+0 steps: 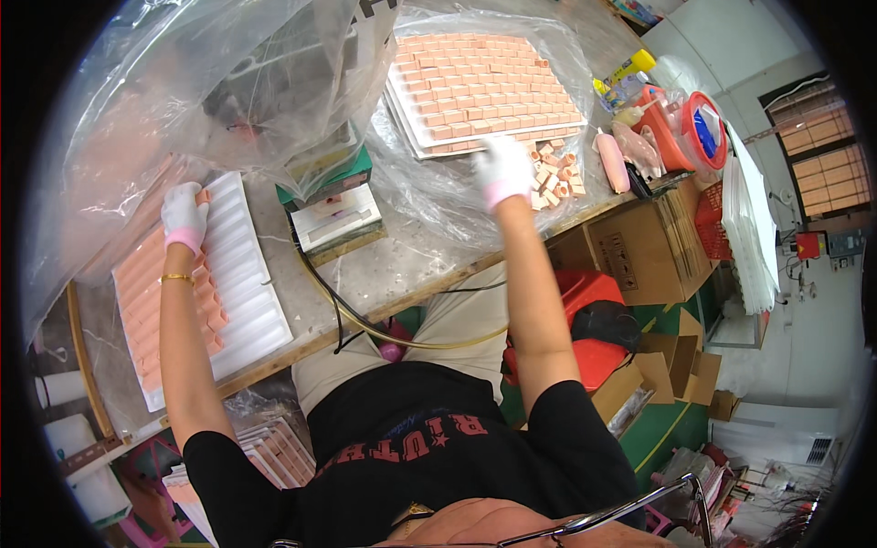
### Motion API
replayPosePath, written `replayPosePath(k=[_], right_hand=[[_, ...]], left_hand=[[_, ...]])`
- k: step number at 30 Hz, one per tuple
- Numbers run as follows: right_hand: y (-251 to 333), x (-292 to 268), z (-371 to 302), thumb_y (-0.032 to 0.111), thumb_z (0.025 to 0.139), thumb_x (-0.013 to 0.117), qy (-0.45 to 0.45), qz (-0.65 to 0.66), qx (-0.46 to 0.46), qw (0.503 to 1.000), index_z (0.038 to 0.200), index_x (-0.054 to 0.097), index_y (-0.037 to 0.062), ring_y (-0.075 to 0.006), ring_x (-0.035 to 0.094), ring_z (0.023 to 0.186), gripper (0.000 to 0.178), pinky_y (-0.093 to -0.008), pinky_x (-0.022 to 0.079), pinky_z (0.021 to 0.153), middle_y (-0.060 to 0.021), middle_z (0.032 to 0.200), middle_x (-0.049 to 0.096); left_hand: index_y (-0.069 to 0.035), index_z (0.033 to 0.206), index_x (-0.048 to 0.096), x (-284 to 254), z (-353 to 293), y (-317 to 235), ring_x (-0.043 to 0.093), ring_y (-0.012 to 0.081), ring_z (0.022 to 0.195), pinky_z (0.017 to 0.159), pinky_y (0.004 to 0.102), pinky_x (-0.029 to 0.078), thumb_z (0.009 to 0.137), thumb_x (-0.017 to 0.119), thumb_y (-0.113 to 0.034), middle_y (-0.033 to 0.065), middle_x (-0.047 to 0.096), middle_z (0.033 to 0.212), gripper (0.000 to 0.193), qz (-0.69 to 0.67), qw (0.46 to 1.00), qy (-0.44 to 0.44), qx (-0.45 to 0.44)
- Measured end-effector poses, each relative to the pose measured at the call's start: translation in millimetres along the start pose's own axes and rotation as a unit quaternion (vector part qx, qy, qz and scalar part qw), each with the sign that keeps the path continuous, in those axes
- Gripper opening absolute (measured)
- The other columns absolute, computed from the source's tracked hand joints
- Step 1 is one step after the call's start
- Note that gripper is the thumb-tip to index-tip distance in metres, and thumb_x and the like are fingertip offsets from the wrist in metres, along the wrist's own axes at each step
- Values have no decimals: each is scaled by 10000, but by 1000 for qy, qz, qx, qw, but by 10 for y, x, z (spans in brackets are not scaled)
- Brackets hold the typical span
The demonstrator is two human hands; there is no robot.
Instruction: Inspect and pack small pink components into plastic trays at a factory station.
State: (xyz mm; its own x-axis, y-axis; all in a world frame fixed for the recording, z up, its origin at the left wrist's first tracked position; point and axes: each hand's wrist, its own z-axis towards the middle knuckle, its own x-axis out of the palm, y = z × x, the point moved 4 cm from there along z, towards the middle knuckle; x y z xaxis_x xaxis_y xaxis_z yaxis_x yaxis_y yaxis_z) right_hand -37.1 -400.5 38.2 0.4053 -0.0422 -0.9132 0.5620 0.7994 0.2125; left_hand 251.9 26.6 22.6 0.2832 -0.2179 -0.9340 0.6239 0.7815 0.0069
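My left hand [185, 216], in a white glove with a pink cuff, is at the far end of a white ridged tray [239, 274]. Its fingers are closed on a small peach-coloured piece [203, 196]. Rows of similar peach pieces [155, 306] fill the tray's left side; bare white ridges show on its right. My right hand [502, 172], gloved the same way, is beside a heap of loose peach pieces [555, 173] and the near edge of a stacked white tray [438, 146]. Motion blurs its fingers, so what they hold is unclear.
Between my hands stands a small green-and-white device [338, 217] with a hose, partly under clear plastic sheeting [274, 100]. Rows of peach pieces [475, 78] cover the far tray. Bottles [610, 160] and a red basket [665, 132] stand right. Cardboard boxes [639, 247] sit below the table.
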Motion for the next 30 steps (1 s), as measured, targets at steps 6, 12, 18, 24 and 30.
replayPosePath(k=[6,12,18,24,30], right_hand=[[-1131,-70,257,450,780,624,44,-73,149,985,1067,653,132,-297,593,1035,430,-408,470,891,-140,1023,654],[-614,-28,164,422,722,703,90,-134,58,985,1084,633,149,-308,592,1042,459,-417,472,878,-134,1047,659],[746,-316,-622,241,921,564,275,600,89,746,1046,581,0,-207,634,778,272,-319,505,722,-106,999,654],[1409,-133,-968,218,929,546,197,505,-98,834,1054,584,21,-255,615,765,236,-336,491,725,-132,967,627],[1446,-105,-1064,198,911,573,112,520,-177,828,1025,601,28,-260,585,834,207,-326,472,773,-135,930,598]], left_hand=[[-72,1098,615,-48,-140,-201,594,302,889,831,390,473,806,662,-113,125,640,998,298,-119,989,-81,-32],[-56,1144,603,-284,-608,-872,588,136,940,822,275,477,840,652,-65,55,630,1046,308,-490,866,-53,-91],[-40,1177,596,-446,-889,-1929,598,123,880,792,254,489,825,674,-93,75,591,1117,364,-588,799,117,-34],[-15,1184,592,-593,-843,-2163,611,108,877,769,233,495,797,680,-63,85,589,1104,400,-587,801,113,-23],[-31,1148,600,-564,-918,-2190,609,132,792,722,267,491,783,693,-151,88,610,965,396,-559,828,52,6]])
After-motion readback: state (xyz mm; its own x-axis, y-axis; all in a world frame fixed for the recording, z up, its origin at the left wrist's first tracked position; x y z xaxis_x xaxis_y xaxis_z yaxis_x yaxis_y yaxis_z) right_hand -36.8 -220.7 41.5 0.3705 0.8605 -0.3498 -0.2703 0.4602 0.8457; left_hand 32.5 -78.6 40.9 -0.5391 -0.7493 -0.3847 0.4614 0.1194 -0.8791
